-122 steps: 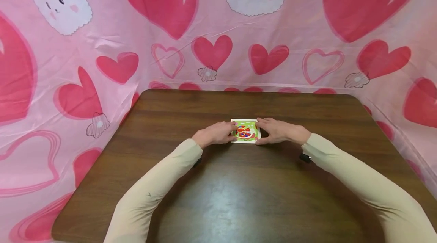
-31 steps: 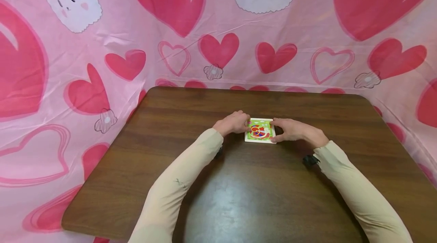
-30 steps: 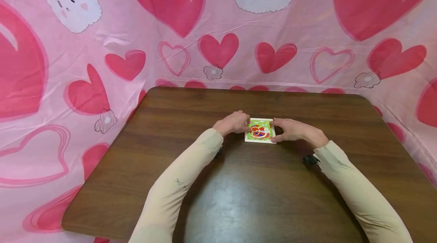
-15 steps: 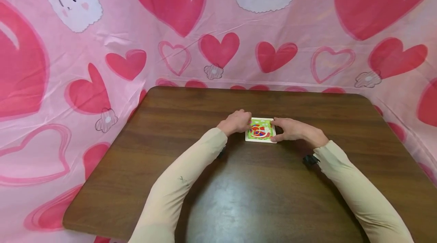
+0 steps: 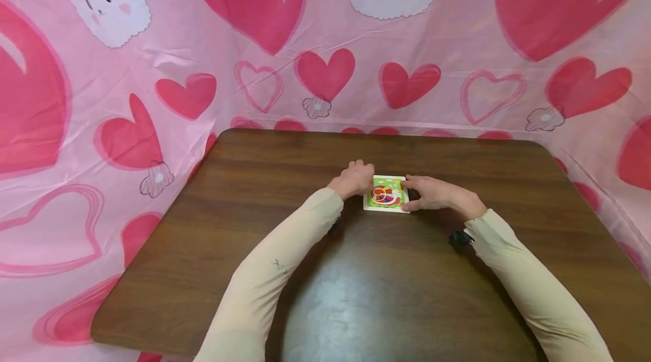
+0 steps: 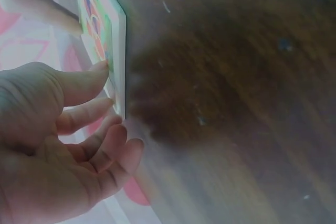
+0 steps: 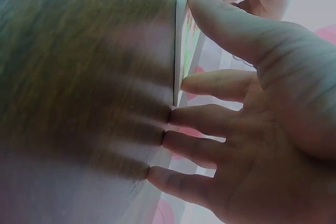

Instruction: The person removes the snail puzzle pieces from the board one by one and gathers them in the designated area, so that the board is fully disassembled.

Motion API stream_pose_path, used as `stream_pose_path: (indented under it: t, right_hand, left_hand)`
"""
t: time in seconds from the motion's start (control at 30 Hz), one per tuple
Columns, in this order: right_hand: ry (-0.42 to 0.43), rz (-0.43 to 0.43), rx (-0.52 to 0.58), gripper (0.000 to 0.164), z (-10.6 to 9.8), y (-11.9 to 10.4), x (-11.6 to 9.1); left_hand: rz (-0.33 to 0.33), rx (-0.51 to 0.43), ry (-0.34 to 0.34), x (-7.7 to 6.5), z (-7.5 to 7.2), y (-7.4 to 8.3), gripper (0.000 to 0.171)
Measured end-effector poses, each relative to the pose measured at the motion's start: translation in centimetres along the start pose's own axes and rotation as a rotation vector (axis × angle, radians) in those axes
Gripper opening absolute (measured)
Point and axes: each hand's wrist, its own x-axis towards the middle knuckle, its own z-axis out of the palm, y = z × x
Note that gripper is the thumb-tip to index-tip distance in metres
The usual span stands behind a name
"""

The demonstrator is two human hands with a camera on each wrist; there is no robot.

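Observation:
A small flat square board (image 5: 385,196) with a white border and a colourful snail picture on green lies on the table. My left hand (image 5: 359,177) is at its far left corner, covering part of the picture. In the left wrist view the left thumb (image 6: 86,83) touches the board's edge, and the index fingertip is just apart from it near the corner. The other fingers bend loosely beyond the corner. My right hand (image 5: 432,191) spans the board's right side, thumb at the near corner and index finger at the far one. The remaining right fingers (image 7: 191,148) extend with tips at the tabletop.
The brown wooden table (image 5: 285,204) with rounded corners spreads around the board. A pink cloth (image 5: 356,34) printed with hearts and rabbit faces hangs behind and beside it. A black wrist device (image 5: 460,239) sits below the right cuff.
My left hand has shifted slightly right and away from me around the board's far left corner. Compared with about four seconds ago, it covers less of the left side. The right hand keeps its place.

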Motion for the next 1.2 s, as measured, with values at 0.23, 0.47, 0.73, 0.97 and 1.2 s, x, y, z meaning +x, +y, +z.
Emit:
stream_pose_path:
  t: [0.23,0.47,0.73,0.97,1.2]
  right_hand:
    - [-0.017,-0.02,0.003,0.076,-0.07,-0.06,0.11]
    - [-0.019,-0.021,-0.003,0.075,0.02,0.01,0.05]
    - [-0.021,-0.016,0.001,0.076,0.07,-0.1,-0.07]
    - [-0.023,-0.009,0.002,0.077,0.0,-0.09,-0.14]
    - [-0.02,-0.016,0.005,0.076,0.13,0.09,0.03]
  left_hand:
    - [-0.009,0.013,-0.01,-0.02,-0.18,0.28,0.043]
    - [0.045,0.03,0.012,0.19,-0.06,0.12,0.039]
    - [0.125,-0.003,-0.008,0.24,0.05,-0.14,0.037]
    - [0.131,0.001,-0.008,0.26,0.05,0.07,0.04]
    - [0.213,0.005,0.067,0.24,0.08,-0.11,0.037]
